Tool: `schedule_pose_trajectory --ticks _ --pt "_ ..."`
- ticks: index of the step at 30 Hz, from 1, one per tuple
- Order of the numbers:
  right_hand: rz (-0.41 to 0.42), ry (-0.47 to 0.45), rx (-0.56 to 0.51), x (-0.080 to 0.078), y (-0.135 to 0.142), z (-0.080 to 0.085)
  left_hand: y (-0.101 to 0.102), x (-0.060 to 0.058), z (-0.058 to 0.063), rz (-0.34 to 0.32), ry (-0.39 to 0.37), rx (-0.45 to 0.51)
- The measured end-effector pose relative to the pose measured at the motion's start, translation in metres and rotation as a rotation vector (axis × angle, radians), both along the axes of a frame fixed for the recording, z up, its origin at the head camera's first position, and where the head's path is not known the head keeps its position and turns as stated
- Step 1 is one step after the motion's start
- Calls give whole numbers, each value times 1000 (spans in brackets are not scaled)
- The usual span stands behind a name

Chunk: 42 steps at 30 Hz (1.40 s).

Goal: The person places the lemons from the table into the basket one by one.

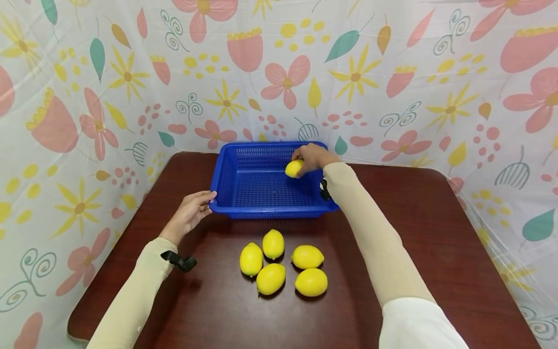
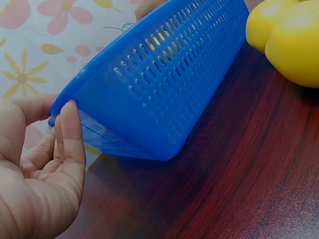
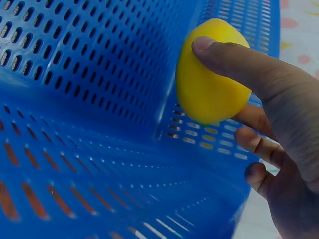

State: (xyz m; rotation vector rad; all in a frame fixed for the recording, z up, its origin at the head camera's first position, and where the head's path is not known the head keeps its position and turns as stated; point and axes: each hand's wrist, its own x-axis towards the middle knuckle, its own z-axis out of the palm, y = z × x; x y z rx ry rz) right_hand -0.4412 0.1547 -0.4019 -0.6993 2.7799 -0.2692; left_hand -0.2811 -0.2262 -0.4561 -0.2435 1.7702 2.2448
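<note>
A blue plastic basket (image 1: 274,209) with slotted walls stands at the back of the table. My right hand (image 1: 315,158) is over the basket's right side and grips a yellow lemon (image 3: 212,82) between thumb and fingers. In the right wrist view the basket's floor shows beyond the lemon. My left hand (image 1: 192,213) pinches the basket's front left corner, thumb and fingers on either side of the rim (image 2: 75,82). In front of the basket several lemons lie on the table, among them one lemon (image 1: 273,244) nearest the basket and another lemon (image 1: 311,282) at the front right.
The dark red-brown wooden table (image 1: 418,232) has rounded corners. A white cloth (image 1: 357,97) printed with flowers and leaves hangs behind the table and along its sides. Black straps (image 1: 178,261) circle the wrists over beige sleeves.
</note>
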Motion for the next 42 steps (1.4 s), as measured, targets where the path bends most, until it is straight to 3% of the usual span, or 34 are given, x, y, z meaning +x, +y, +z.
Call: schedule_pose_trajectory --ticks 7,17,26,29,33,42 --pt "-11 36 108 1 -3 -6 -1 0 1 -14 6 -33" --pt "-10 49 119 2 0 -16 0 -1 -3 -29 -1 -30" --pt "77 137 40 11 2 18 -1 -1 -1 -9 7 -26" --pt "98 164 -22 23 5 32 -2 -1 0 -7 9 -24" --pt "66 190 -115 47 11 45 -2 0 1 -15 15 -28" --pt "-51 314 -270 123 22 53 -2 -1 1 -23 17 -15"
